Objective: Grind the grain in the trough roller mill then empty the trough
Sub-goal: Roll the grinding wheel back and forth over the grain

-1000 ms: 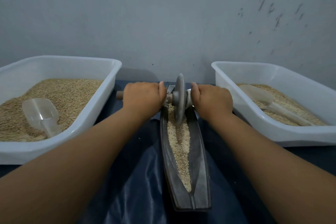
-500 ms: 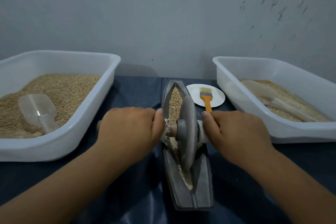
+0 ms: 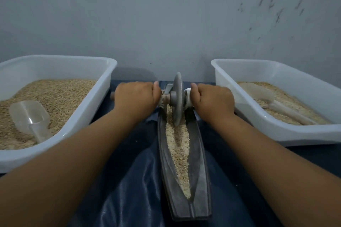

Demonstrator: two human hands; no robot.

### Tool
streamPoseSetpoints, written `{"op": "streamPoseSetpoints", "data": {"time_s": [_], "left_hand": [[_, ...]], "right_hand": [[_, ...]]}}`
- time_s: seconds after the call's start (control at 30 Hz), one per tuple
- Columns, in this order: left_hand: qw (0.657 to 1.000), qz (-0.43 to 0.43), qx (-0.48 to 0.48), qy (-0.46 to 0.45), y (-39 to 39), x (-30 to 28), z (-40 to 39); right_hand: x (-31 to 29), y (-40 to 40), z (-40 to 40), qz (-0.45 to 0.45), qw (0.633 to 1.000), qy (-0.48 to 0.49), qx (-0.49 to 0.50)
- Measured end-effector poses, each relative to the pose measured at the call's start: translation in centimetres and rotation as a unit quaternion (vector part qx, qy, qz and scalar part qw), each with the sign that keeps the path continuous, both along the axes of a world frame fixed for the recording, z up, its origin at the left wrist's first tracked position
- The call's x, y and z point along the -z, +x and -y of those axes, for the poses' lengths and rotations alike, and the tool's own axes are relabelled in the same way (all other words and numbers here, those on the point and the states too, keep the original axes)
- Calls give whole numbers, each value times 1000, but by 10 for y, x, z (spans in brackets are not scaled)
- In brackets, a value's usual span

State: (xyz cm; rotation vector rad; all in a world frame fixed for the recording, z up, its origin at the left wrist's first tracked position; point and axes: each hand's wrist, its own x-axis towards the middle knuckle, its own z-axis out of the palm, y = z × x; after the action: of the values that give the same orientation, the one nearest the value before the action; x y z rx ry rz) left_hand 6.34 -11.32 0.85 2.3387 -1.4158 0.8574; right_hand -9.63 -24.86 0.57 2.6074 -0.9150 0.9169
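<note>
A dark boat-shaped trough [image 3: 200, 180] lies lengthwise in front of me on the blue cloth, with pale crushed grain [image 3: 178, 145] along its groove. A grey roller disc [image 3: 178, 97] stands upright in the groove near the trough's far end. My left hand [image 3: 137, 96] grips the axle handle on the disc's left. My right hand [image 3: 212, 98] grips the handle on its right. Both arms are stretched forward.
A white tub [image 3: 96, 108] on the left holds whole grain and a clear plastic scoop [image 3: 30, 118]. A white tub [image 3: 276, 131] on the right holds ground grain and another scoop [image 3: 276, 105]. A grey wall stands close behind. Blue cloth [image 3: 136, 186] covers the table.
The disc rolled toward me to mid-trough half a second ago, and has now rolled back to the far end. My hands hide the small plate and brush again.
</note>
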Motion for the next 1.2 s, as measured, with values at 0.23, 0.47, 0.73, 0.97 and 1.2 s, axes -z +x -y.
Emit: {"op": "streamPoseSetpoints", "data": {"time_s": [0.23, 0.47, 0.73, 0.97, 1.2], "left_hand": [[998, -45, 17, 49, -39, 8, -60], [996, -59, 16, 65, -57, 0, -93], [997, 0, 11, 82, -6, 4, -29], [998, -14, -39, 54, 7, 7, -9], [997, -72, -5, 8, -36, 17, -75]], "right_hand": [[-11, -56, -48, -102, 990, 97, -22], [-30, -88, -66, -160, 962, 213, -54], [-9, -21, -16, -55, 996, 65, -2], [-12, -1, 5, -20, 1000, -23, 0], [-14, -63, -51, -86, 995, 41, -34]]}}
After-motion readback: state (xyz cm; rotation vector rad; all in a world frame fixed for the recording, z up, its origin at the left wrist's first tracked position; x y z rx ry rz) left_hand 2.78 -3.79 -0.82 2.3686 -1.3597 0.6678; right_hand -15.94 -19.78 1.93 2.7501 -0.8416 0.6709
